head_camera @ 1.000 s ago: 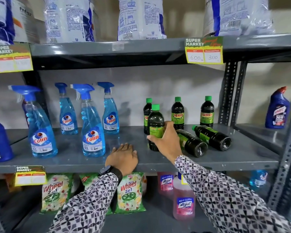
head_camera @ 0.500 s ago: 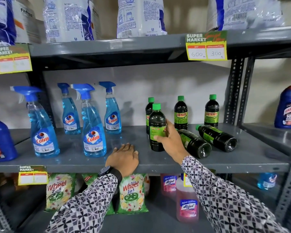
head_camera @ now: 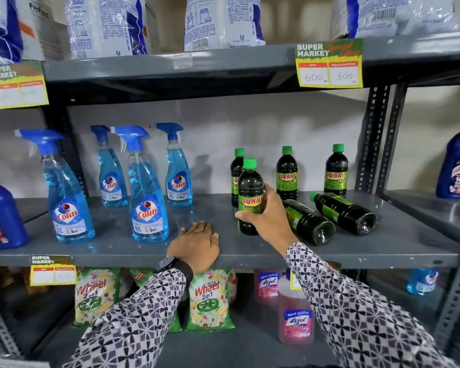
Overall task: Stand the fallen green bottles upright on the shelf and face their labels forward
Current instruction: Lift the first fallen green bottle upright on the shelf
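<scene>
Closest in, both patterned sleeves reach up to the grey shelf (head_camera: pixel 383 251). The left hand (head_camera: pixel 195 241) lies flat, palm down, at the shelf's front edge, fingers spread loosely and grasping nothing, a dark watch (head_camera: pixel 168 262) on the wrist. Just to its right, the right hand (head_camera: pixel 270 217) has its grip wrapped around the front green bottle (head_camera: pixel 250 189), thumb across the lower label and fingers round the far side; the bottle stands upright on the shelf, its dark liquid nearly to the neck and its SUNNY label facing forward.

Beside that hand two fallen bottles lie on their sides, bases toward the front: the nearer fallen bottle (head_camera: pixel 310 223) partly hidden behind the wrist, the farther fallen bottle (head_camera: pixel 345 212) just right of it, both full of dark liquid.

Behind stand three upright bottles (head_camera: pixel 286 173), capped green. Off to the left, four blue spray bottles (head_camera: pixel 148 205) hold blue liquid.
</scene>
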